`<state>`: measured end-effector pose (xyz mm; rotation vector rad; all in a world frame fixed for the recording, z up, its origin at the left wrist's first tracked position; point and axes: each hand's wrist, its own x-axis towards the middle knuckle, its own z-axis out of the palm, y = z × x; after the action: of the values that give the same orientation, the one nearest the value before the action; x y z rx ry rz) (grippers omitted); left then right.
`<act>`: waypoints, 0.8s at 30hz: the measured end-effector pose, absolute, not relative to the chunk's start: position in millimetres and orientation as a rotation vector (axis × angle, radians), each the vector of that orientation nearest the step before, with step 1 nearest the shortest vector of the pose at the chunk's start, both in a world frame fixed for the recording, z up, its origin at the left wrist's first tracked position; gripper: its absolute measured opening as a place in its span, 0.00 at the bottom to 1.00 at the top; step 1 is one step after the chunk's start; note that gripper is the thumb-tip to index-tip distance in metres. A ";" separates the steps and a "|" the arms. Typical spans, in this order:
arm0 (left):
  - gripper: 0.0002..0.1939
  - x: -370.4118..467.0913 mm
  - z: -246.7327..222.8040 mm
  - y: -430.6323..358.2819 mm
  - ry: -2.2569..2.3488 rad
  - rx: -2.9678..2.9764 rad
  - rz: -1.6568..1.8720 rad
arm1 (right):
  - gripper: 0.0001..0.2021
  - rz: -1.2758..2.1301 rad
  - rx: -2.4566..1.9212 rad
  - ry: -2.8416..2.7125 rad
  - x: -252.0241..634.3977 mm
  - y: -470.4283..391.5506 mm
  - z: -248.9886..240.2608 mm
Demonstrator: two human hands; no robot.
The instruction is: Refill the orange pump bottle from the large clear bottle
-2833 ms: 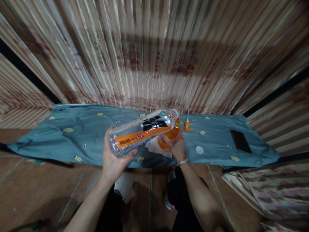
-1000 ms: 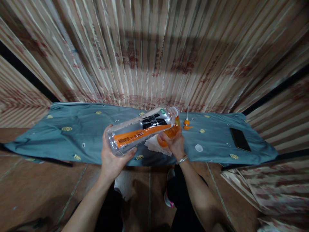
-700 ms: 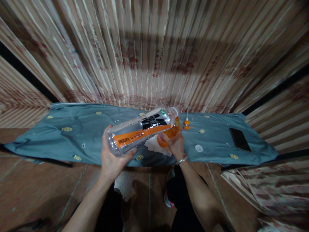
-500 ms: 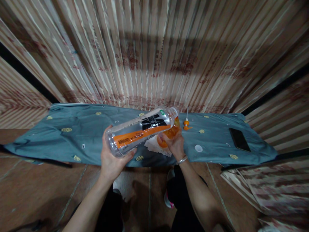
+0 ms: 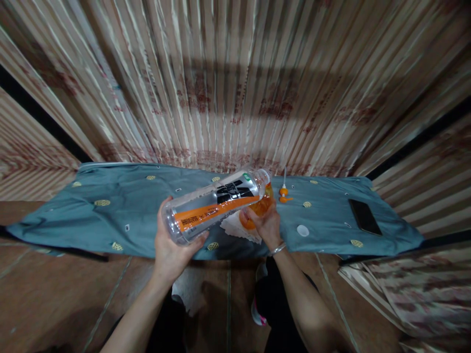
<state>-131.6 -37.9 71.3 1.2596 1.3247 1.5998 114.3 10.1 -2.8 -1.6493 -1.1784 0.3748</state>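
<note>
The left hand [image 5: 172, 245] is wrapped around the bottom end of the big clear bottle [image 5: 215, 206], tipped the same way as a moment ago, its open mouth over the small orange bottle [image 5: 257, 208]. The right hand [image 5: 267, 225] is closed around that orange bottle, keeping it upright on the bench [image 5: 121, 206] (blue cloth on top). Nothing much has moved, so the pouring looks ongoing. A white cap [image 5: 302, 230] and an orange pump top [image 5: 283, 192] lie nearby.

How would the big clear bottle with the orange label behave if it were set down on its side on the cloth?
The clear bottle, tipped in the left hand, looks round and smooth, so it would probably roll. It appears mostly empty and thin-walled, likely light and easily dented. The blue cloth might slow it slightly.
</note>
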 end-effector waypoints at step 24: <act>0.56 -144.0 59.7 -37.4 1.302 1.324 1.532 | 0.31 0.387 -1.573 -1.157 113.0 8.8 -3.6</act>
<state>-144.0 -37.4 59.7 1.3238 1.3023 1.5323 113.0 8.8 -3.6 -1.5735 -1.1571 0.3866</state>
